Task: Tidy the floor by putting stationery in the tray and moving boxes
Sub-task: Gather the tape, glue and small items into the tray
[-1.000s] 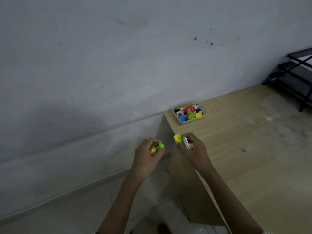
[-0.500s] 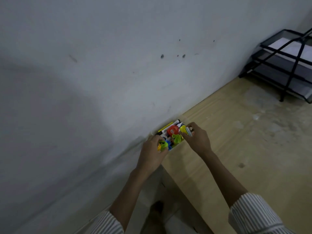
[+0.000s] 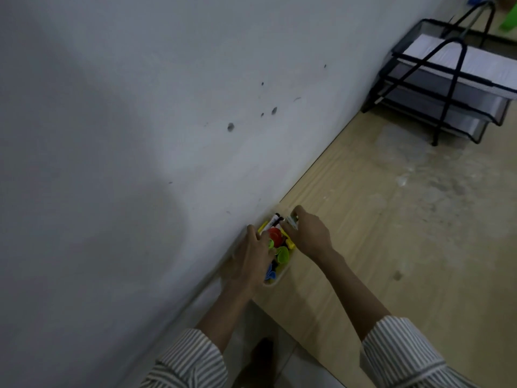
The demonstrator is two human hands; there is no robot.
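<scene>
Both hands sit over a small tray of stationery at the wooden desk's corner, against the wall. Left hand, blurred, lies across the tray's near side; its grasp cannot be told. Right hand pinches a small pale item above the far end. A black wire paper rack stands well apart.

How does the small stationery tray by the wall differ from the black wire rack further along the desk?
The stationery tray is small, pale and single-level, crammed with colourful bits; the black wire rack is bigger, tiered and holds white paper. Both hands are at the tray; the rack stands untouched. Both sit on the wooden desk by the wall.
</scene>
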